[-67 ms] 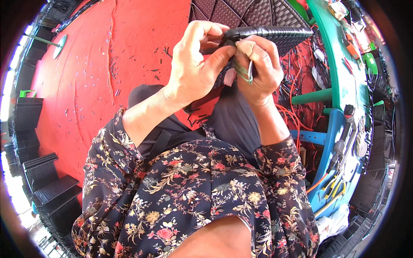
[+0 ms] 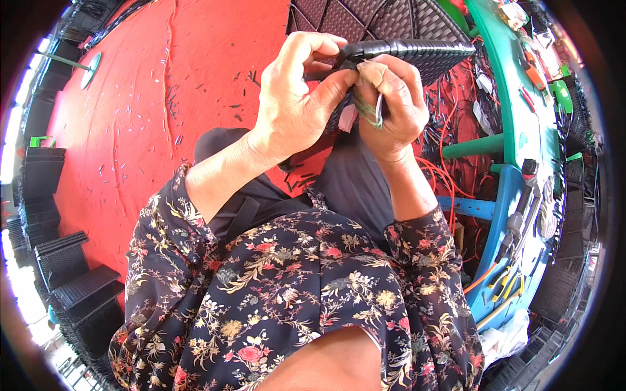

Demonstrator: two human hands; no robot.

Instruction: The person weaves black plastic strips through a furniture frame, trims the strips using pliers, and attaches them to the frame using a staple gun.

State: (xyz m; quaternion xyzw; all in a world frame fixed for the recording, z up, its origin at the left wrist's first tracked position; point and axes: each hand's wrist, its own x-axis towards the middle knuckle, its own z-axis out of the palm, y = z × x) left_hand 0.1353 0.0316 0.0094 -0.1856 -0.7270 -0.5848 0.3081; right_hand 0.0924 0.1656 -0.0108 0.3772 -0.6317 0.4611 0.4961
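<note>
In front of me stands a dark woven wicker piece [image 2: 417, 49], its rounded edge wrapped with black strip. My left hand [image 2: 297, 98] is closed at the near corner of that edge, thumb and fingers pinching the black material there. Just beside it, my right hand [image 2: 394, 107] grips a small tool [image 2: 373, 116] with a green wrapped part and a thin metal piece; its working end is hidden, so its kind is unclear. Tan tape or a finger cover [image 2: 372, 73] shows on a right-hand finger. Both hands nearly touch at the corner.
Black scraps lie on the red floor [image 2: 143, 130]. To the right, a green table [image 2: 515, 117] and a blue stool [image 2: 486, 287] hold tools, including pliers [image 2: 505, 283]. An orange cord [image 2: 440, 176] runs beneath. Stacked black wicker pieces [image 2: 78, 280] stand at the left.
</note>
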